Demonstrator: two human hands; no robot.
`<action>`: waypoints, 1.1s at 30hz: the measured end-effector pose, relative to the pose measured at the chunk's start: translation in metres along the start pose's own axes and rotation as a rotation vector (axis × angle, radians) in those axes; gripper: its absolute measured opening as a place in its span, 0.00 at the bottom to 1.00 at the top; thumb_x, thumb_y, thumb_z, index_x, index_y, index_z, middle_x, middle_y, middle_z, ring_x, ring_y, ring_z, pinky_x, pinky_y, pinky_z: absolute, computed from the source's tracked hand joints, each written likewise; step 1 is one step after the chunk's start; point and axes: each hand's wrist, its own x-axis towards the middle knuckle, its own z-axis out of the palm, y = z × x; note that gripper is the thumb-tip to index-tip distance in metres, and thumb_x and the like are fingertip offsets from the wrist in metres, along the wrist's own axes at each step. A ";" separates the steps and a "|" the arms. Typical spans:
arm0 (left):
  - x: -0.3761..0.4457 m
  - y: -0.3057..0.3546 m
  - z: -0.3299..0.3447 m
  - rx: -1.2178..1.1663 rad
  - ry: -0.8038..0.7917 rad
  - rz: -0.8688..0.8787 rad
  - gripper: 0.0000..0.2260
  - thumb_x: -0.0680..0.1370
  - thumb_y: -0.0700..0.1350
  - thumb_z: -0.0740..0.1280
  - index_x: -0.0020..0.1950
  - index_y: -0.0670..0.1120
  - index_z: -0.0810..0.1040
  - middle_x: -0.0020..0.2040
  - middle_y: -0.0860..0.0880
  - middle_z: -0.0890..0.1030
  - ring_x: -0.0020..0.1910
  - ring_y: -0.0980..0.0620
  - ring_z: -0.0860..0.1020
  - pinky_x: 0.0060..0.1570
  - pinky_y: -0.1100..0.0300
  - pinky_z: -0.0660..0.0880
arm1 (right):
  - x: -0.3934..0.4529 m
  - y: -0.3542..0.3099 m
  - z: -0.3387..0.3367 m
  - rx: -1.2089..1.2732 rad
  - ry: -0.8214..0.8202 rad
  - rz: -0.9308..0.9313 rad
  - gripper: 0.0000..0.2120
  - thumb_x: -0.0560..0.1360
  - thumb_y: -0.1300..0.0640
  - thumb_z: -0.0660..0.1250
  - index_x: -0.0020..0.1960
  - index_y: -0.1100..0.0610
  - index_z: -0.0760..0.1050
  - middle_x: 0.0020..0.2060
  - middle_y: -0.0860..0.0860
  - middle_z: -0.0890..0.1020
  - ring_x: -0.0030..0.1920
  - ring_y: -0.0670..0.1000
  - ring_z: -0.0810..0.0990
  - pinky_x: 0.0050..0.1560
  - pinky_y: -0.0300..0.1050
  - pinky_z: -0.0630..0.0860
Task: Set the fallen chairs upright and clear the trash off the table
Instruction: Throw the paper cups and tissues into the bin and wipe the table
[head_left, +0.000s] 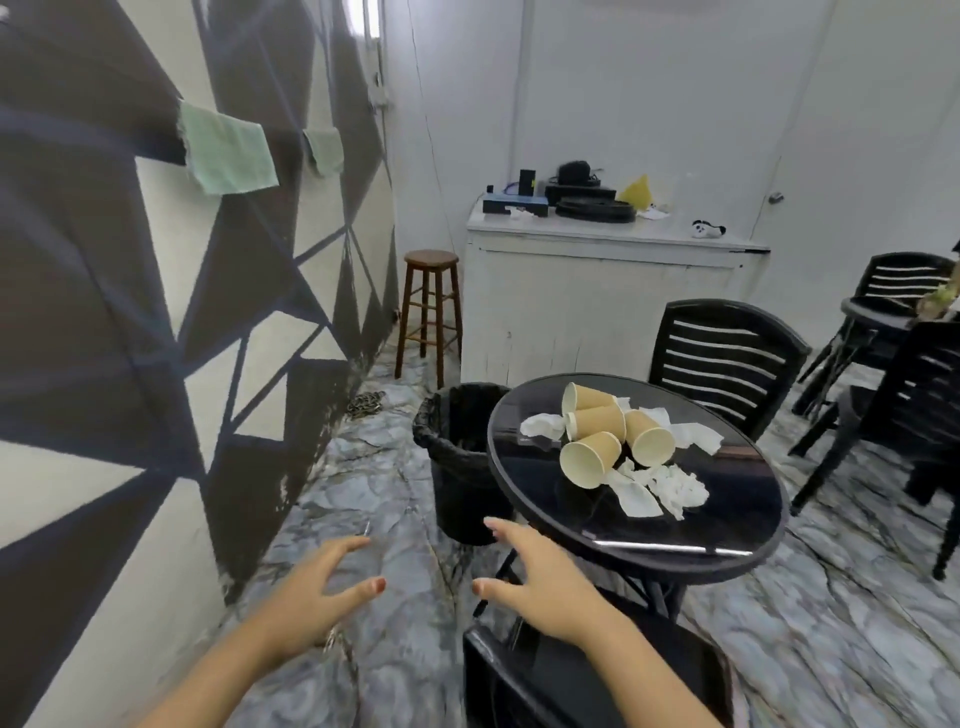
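A round black glass table (524, 478) carries several tipped-over tan paper cups (597, 421) and crumpled white napkins (670, 486). A black slatted chair (722, 358) stands upright behind the table. Another black chair (571, 686) is right below me at the table's near side, only partly in view. My left hand (317, 587) hovers over the floor with fingers spread, holding nothing. Just above the near chair, by the table's near edge, my right hand (535, 582) is also spread and holds nothing.
A black bin with a black liner (457, 452) stands on the floor left of the table. A wooden stool (428, 312) and a white cabinet (597, 301) with gear are behind. More black chairs (904, 332) crowd the right. A patterned wall runs along the left.
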 end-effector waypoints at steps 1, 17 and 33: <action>0.000 -0.007 -0.004 0.031 0.010 -0.010 0.43 0.54 0.82 0.55 0.62 0.61 0.66 0.66 0.55 0.69 0.64 0.58 0.68 0.63 0.61 0.65 | 0.014 -0.005 0.010 -0.019 -0.049 0.002 0.39 0.68 0.35 0.65 0.73 0.44 0.55 0.71 0.44 0.64 0.71 0.47 0.62 0.70 0.48 0.62; 0.003 -0.059 -0.025 0.353 0.030 -0.281 0.61 0.47 0.83 0.38 0.73 0.51 0.59 0.75 0.50 0.59 0.74 0.52 0.56 0.71 0.60 0.54 | 0.126 -0.007 0.075 -0.455 -0.391 -0.014 0.41 0.72 0.39 0.63 0.76 0.49 0.47 0.75 0.50 0.55 0.72 0.55 0.58 0.68 0.52 0.64; 0.059 -0.044 -0.021 0.444 0.051 -0.359 0.36 0.71 0.66 0.59 0.74 0.51 0.58 0.76 0.50 0.58 0.75 0.51 0.55 0.72 0.55 0.54 | 0.180 0.004 0.062 -0.426 -0.439 -0.062 0.41 0.71 0.40 0.65 0.75 0.51 0.49 0.75 0.52 0.57 0.73 0.55 0.57 0.70 0.52 0.62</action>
